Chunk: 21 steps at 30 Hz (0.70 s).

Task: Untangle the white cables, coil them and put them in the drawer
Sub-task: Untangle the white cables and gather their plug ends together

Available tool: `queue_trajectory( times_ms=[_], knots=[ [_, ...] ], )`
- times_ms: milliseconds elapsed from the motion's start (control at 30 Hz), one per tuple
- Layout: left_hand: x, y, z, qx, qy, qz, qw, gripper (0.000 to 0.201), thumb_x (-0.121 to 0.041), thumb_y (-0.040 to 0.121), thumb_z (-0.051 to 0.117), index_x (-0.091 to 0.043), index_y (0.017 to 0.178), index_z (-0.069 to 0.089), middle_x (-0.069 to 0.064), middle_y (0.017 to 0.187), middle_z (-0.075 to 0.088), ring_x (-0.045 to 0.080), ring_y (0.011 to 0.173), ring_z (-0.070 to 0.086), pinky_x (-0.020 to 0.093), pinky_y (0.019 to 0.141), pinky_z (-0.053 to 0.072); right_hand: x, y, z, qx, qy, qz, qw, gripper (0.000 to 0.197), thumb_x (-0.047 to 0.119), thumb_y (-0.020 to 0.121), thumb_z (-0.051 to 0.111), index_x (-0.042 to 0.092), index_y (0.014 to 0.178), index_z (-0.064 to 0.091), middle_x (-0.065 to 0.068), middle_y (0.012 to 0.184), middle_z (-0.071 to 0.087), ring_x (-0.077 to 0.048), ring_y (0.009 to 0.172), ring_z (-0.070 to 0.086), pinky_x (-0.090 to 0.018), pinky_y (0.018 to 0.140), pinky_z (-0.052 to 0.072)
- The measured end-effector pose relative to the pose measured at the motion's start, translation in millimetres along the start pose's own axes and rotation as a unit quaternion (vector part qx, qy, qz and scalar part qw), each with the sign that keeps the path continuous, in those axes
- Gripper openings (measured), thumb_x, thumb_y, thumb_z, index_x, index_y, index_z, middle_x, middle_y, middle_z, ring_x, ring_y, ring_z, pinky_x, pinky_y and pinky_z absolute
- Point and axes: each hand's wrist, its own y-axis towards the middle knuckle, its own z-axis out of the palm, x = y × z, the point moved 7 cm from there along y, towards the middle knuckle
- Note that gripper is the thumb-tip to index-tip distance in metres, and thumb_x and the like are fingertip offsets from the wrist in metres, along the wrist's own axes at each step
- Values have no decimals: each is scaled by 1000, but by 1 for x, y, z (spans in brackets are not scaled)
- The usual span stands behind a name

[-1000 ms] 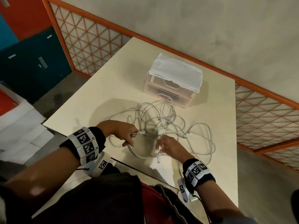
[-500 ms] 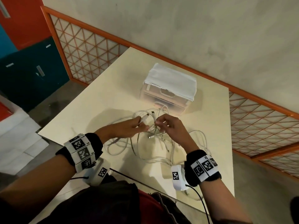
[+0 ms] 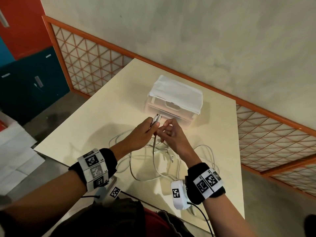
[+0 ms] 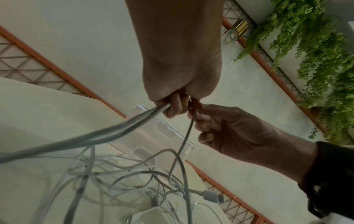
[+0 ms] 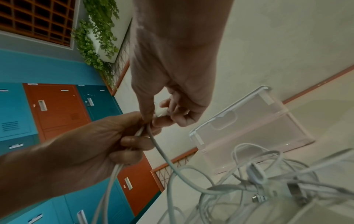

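A tangle of white cables lies on the cream table, in front of a clear plastic drawer unit. A white cloth covers the unit's top and both its drawers are pushed in. My left hand is raised above the tangle and grips a few cable strands, whose plug ends stick up from its fist. My right hand is right beside it and pinches one thin cable near its plug. These strands hang down into the tangle.
A grey wall with an orange lattice rail runs behind the table. Teal and orange lockers stand at the far left. Loose plugs lie in the tangle. The near table edge is at my body.
Both hands have risen from the table and come together nearer the drawer unit. They have lifted cable ends out of the tangle, and the left hand now holds the plug ends upright.
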Motion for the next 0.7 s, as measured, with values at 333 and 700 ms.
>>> queue_trajectory(
  times_ms=[333, 700],
  knots=[
    [-35, 3, -49, -159, -103, 84, 978, 24, -21, 103, 24, -15, 82, 33, -3, 65, 45, 1, 53, 43, 19, 61, 41, -33, -17, 15, 214, -224, 24, 951, 23, 27, 100, 43, 12, 89, 56, 6, 83, 66, -12, 81, 57, -24, 77, 44],
    [-35, -2, -59, -151, -64, 76, 984, 26, -29, 100, 36, -27, 76, 28, -4, 57, 34, 12, 48, 32, 31, 50, 32, -44, -8, -48, 99, -366, 2, 925, 21, 20, 99, 44, 20, 92, 63, 5, 83, 73, -15, 85, 64, -39, 85, 47]
  ],
)
